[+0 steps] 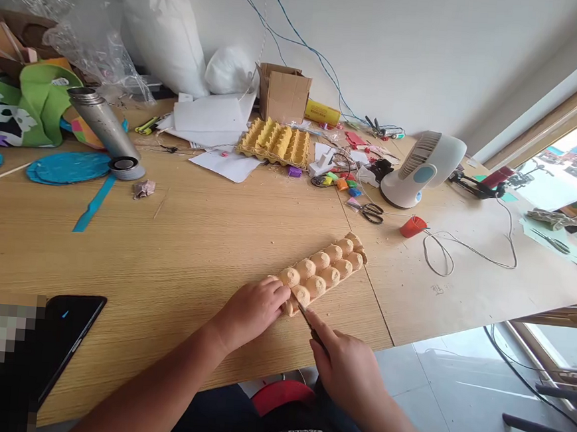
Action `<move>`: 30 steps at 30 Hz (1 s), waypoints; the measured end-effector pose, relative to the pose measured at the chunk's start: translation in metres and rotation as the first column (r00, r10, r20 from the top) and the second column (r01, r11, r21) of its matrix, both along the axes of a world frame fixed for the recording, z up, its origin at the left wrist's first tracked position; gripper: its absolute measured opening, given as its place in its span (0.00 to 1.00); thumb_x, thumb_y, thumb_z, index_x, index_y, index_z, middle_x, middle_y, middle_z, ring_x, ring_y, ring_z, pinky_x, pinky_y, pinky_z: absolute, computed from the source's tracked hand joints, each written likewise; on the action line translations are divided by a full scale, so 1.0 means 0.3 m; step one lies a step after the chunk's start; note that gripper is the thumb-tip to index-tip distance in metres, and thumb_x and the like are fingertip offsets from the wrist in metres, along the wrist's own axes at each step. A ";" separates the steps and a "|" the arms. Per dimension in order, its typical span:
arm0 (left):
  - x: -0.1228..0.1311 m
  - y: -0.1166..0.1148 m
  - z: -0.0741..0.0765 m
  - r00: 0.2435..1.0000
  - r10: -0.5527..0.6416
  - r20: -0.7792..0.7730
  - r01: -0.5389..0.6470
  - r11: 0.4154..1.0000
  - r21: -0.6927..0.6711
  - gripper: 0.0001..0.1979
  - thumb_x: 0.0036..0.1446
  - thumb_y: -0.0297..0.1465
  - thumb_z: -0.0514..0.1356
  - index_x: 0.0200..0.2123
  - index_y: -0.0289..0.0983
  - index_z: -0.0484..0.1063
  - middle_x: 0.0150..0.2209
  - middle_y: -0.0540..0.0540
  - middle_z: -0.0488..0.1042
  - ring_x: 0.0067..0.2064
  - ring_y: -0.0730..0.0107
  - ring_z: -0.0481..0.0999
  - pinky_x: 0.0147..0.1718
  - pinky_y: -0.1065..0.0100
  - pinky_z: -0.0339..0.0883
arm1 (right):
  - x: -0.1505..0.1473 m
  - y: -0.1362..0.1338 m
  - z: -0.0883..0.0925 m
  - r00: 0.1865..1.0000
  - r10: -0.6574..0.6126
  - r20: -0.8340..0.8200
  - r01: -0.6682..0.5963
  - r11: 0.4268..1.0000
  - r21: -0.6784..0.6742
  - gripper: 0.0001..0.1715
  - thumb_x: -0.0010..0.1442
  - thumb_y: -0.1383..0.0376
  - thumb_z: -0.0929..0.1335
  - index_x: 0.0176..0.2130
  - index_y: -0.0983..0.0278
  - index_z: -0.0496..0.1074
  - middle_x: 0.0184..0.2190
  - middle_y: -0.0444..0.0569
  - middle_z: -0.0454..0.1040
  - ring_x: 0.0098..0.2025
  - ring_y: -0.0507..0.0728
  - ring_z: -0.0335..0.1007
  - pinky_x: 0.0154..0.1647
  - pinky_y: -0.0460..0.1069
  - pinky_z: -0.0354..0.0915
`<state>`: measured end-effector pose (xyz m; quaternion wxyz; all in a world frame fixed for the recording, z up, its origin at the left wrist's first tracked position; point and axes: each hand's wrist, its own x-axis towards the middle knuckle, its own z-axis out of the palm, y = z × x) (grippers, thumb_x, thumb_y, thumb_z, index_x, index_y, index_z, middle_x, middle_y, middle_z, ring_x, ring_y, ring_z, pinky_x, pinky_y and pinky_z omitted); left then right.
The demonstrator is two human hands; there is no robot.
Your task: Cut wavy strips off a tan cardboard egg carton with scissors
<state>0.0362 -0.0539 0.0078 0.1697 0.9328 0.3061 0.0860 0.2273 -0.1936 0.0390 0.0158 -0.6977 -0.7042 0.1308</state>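
A tan piece of egg carton [317, 286], with two rows of rounded humps facing up, lies slantwise on the wooden table near its front edge. My left hand [256, 306] grips the carton's near left end, fingers bent over it. In my right hand [349, 364] is a knife [305, 316] with a dark handle, mostly covered by my fingers. Its narrow blade meets the carton beside the nearest hump, close to my left fingertips. How deep the blade sits in the carton is hidden. Small crumbs lie around the carton.
Toward the back stand a yellow egg tray [274, 143], a cardboard box [284, 94] and a white fan [422, 170]. Scissors [371, 212] and a red cup [413, 226] lie beyond the carton. At left are a metal flask [103, 128] and a black tablet-like device [67, 332].
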 end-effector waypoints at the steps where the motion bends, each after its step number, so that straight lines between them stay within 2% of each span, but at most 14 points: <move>1: -0.002 0.000 0.002 1.000 -0.008 -0.013 0.008 1.000 0.022 0.04 0.62 0.26 0.60 0.37 0.40 0.67 0.40 0.46 0.74 0.45 0.59 0.73 0.42 0.60 0.69 | 0.017 -0.013 0.000 0.998 -0.034 -0.049 0.035 0.999 0.022 0.30 0.70 0.64 0.62 0.69 0.55 0.61 0.37 0.46 0.84 0.36 0.56 0.81 0.31 0.46 0.65; 4: -0.009 -0.005 0.014 0.999 -0.024 -0.034 0.027 0.995 0.097 0.05 0.61 0.25 0.59 0.39 0.40 0.69 0.42 0.45 0.74 0.46 0.58 0.73 0.43 0.58 0.70 | 0.060 -0.053 -0.005 0.980 -0.136 -0.143 0.143 0.989 0.040 0.29 0.70 0.60 0.61 0.68 0.59 0.62 0.35 0.47 0.84 0.33 0.57 0.81 0.29 0.47 0.64; 8: -0.011 -0.018 0.024 0.995 -0.097 -0.015 0.098 0.972 0.215 0.13 0.63 0.24 0.57 0.48 0.43 0.71 0.49 0.43 0.73 0.52 0.56 0.72 0.50 0.55 0.70 | 0.081 -0.081 -0.021 0.953 -0.194 -0.231 0.204 0.979 0.017 0.25 0.71 0.58 0.60 0.63 0.60 0.66 0.32 0.46 0.83 0.32 0.58 0.80 0.30 0.48 0.64; 10: -0.007 -0.020 0.024 0.988 -0.150 -0.027 0.152 0.959 0.240 0.13 0.64 0.23 0.55 0.48 0.44 0.72 0.50 0.43 0.74 0.52 0.56 0.73 0.51 0.55 0.70 | 0.080 -0.086 -0.030 0.945 -0.206 -0.255 0.216 0.976 0.012 0.24 0.70 0.58 0.61 0.62 0.60 0.67 0.31 0.45 0.82 0.31 0.58 0.79 0.30 0.48 0.64; 13: -0.009 -0.012 0.018 0.982 -0.188 -0.023 0.187 0.951 0.247 0.12 0.66 0.24 0.54 0.43 0.42 0.74 0.45 0.44 0.76 0.48 0.58 0.75 0.47 0.58 0.72 | 0.072 -0.093 -0.034 0.937 -0.193 -0.291 0.210 0.977 0.026 0.24 0.70 0.58 0.61 0.62 0.60 0.67 0.29 0.44 0.81 0.29 0.57 0.78 0.30 0.48 0.63; 15: -0.019 -0.002 0.013 0.984 -0.163 0.072 0.139 0.955 0.262 0.11 0.66 0.25 0.54 0.43 0.42 0.75 0.43 0.44 0.77 0.47 0.60 0.76 0.46 0.60 0.72 | 0.067 -0.097 -0.030 0.932 -0.180 -0.315 0.205 0.978 0.047 0.24 0.70 0.59 0.61 0.62 0.60 0.67 0.29 0.44 0.81 0.29 0.56 0.77 0.30 0.48 0.63; 18: -0.038 0.013 0.006 0.939 -0.038 0.343 -0.060 0.961 0.270 0.08 0.66 0.27 0.56 0.45 0.41 0.74 0.45 0.44 0.79 0.46 0.63 0.77 0.47 0.63 0.72 | 0.061 -0.098 -0.017 0.926 -0.161 -0.342 0.206 0.973 0.099 0.23 0.70 0.60 0.61 0.62 0.60 0.67 0.29 0.44 0.81 0.29 0.55 0.77 0.29 0.47 0.63; 21: -0.049 0.028 0.000 0.827 0.163 0.538 -0.262 0.959 0.112 0.05 0.66 0.31 0.58 0.42 0.39 0.74 0.40 0.45 0.80 0.41 0.67 0.79 0.44 0.67 0.72 | 0.058 -0.094 -0.007 0.922 -0.144 -0.360 0.213 0.964 0.161 0.23 0.70 0.60 0.61 0.61 0.61 0.67 0.26 0.43 0.79 0.26 0.55 0.75 0.27 0.47 0.62; 24: -0.049 0.042 -0.003 0.696 0.412 0.588 -0.353 0.910 -0.220 0.06 0.65 0.35 0.60 0.39 0.39 0.73 0.35 0.47 0.79 0.35 0.70 0.78 0.37 0.70 0.72 | 0.056 -0.087 -0.006 0.914 -0.137 -0.382 0.219 0.959 0.179 0.23 0.70 0.60 0.61 0.61 0.62 0.68 0.24 0.43 0.77 0.25 0.55 0.74 0.26 0.47 0.61; 27: -0.047 0.057 -0.007 0.588 0.582 0.562 -0.285 0.799 -0.530 0.10 0.63 0.39 0.61 0.39 0.38 0.73 0.36 0.47 0.79 0.35 0.69 0.78 0.36 0.71 0.72 | 0.055 -0.083 -0.008 0.905 -0.140 -0.401 0.222 0.961 0.166 0.23 0.69 0.60 0.61 0.60 0.63 0.68 0.24 0.44 0.78 0.25 0.55 0.74 0.25 0.47 0.62; 30: -0.049 0.069 -0.012 0.538 0.658 0.527 -0.170 0.697 -0.697 0.12 0.62 0.41 0.61 0.41 0.38 0.72 0.36 0.48 0.78 0.37 0.69 0.78 0.38 0.69 0.74 | 0.054 -0.081 -0.012 0.903 -0.137 -0.406 0.216 0.964 0.156 0.23 0.69 0.60 0.61 0.61 0.62 0.68 0.24 0.43 0.77 0.24 0.55 0.74 0.26 0.47 0.62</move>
